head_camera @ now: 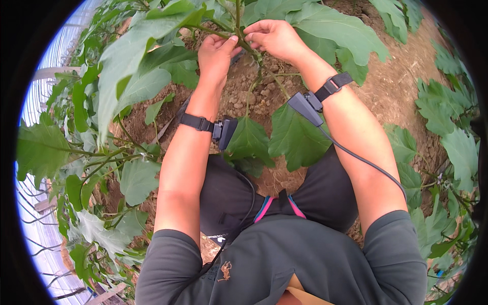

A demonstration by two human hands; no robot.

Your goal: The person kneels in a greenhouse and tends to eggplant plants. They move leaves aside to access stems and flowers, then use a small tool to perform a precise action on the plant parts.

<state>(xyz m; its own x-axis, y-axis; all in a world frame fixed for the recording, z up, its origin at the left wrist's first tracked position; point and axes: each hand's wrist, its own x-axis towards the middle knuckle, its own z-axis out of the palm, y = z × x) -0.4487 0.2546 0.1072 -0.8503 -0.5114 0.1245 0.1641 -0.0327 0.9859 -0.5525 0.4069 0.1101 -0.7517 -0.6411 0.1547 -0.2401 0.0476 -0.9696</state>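
An eggplant plant stands before me, its upright stem [238,17] forking at the top middle of the view. My left hand [215,53] is at the fork from the left, thumb and fingers closed around the stem just under a side branch [204,29]. From the right, my right hand [273,40] reaches the same spot with fingers curled and thumb near the index fingertip, close beside the stem. Whether anything small is pinched there cannot be seen. Two lower leaves [299,135] hang between my forearms, and a broad leaf [339,28] spreads behind my right hand.
Large leaves [129,57] crowd the left side near my left forearm. Dry, clumpy soil [238,93] lies under the plant, with a bare earth path [411,65] to the right. Black cables [366,162] run from the wrist-strapped devices [305,106]. Plastic sheeting [45,225] edges the far left.
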